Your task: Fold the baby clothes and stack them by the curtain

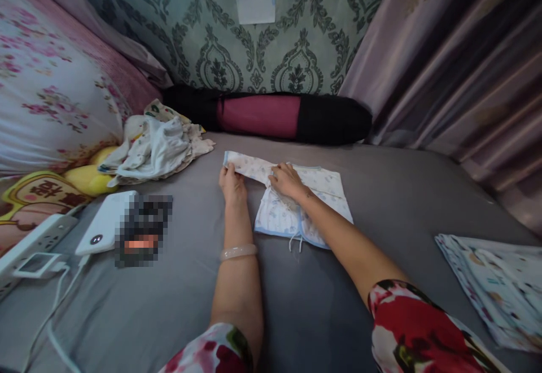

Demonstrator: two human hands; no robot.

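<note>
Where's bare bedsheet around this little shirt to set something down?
Bare bedsheet shows between the shirt and the folded cloth at right, and between the left forearm and blurred-out object. Crowded: far left, with power bank, power strip, yellow cushion, clothes pile.

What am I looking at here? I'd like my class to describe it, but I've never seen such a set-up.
There is no machine: these are a person's two bare hands, in one picture from a camera worn on the head, looking forward and down. The left hand holds the end of one sleeve of a small white printed cloth top with blue edging; the right hand rests on the same top. It lies on a smooth grey cloth surface. Leftward are a rumpled pale cloth heap, a white rectangular device with a small display and a white power strip; rightward, folded white printed cloth. A pixelated dark patch can't be identified.
</note>
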